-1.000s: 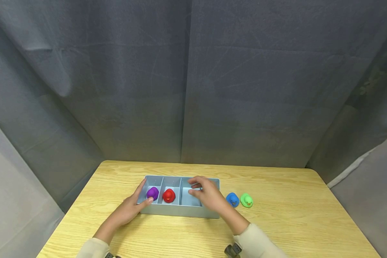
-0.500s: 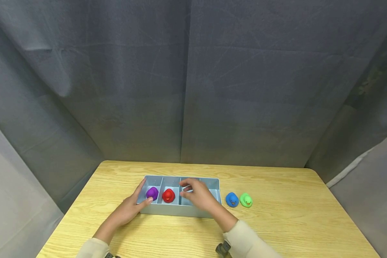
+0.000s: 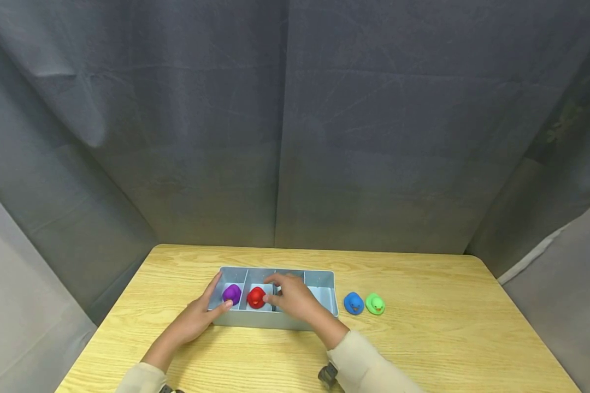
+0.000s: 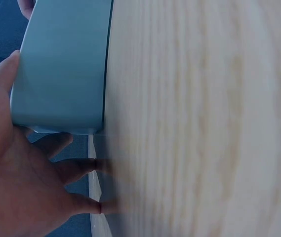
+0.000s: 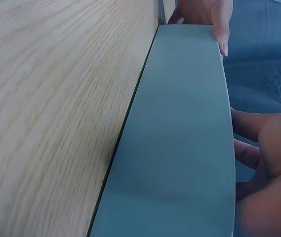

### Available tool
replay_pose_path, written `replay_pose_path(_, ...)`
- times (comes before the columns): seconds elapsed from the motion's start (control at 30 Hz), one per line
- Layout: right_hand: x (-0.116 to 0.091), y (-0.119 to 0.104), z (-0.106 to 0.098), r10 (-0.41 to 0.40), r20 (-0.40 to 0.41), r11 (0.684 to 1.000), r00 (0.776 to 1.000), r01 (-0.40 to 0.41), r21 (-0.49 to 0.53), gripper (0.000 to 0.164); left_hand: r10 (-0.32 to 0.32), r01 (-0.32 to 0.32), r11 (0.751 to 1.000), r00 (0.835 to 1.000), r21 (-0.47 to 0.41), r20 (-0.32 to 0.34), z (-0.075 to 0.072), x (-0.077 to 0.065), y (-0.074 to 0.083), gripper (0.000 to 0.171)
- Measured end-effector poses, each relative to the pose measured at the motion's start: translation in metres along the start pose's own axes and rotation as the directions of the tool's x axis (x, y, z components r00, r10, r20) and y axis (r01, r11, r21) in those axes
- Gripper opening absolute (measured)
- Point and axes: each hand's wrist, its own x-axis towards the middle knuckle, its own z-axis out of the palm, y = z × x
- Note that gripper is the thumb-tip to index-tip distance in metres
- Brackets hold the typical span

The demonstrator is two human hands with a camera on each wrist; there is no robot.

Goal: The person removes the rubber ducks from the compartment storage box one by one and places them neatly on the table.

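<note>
A blue-grey box (image 3: 295, 321) with several compartments in a row sits on the table. Its leftmost compartment holds a purple rubber duck (image 3: 231, 293), and beside that one a red rubber duck (image 3: 255, 298) occupies the second. My left hand (image 3: 193, 321) grips the box's left end, thumb over the front rim and fingers along the side; the left wrist view shows those fingertips down at the tabletop. My right hand (image 3: 295, 299) hovers over the third compartment, fingers loosely bent, thumb tip right at the red duck's edge. Nothing shows between its fingers.
Right of the box, a blue rubber duck (image 3: 354, 303) and a green rubber duck (image 3: 375, 303) stand side by side on the wooden table (image 3: 442, 327). Grey curtains (image 3: 373, 136) hang behind the table and along both sides.
My right hand has moved left across the box, from the right-hand compartments to the red duck's edge. The left hand and the ducks have stayed in place.
</note>
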Motion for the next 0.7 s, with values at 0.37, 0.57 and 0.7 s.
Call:
replay_pose_path(0.37, 0.014, 0.003, 0.021, 0.075, 0.018, 0.997, 0.997, -0.075, -0.005, 0.042, 0.0, 0.0, 1.0, 1.0, -0.005, 0.011, 0.0, 0.0, 0.0, 0.084)
replay_pose_path(0.57, 0.015, 0.001, 0.027, 0.101, 0.023, 0.995, 0.995, -0.101, -0.004, 0.042, -0.006, 0.006, 1.0, 1.0, -0.008, 0.015, 0.0, -0.001, 0.001, 0.084)
replay_pose_path(0.7, 0.015, 0.0, 0.027, 0.119, 0.032, 0.993, 0.992, -0.119, -0.012, 0.041, -0.007, 0.007, 1.0, 1.0, -0.013, 0.017, -0.001, -0.001, 0.002, 0.085)
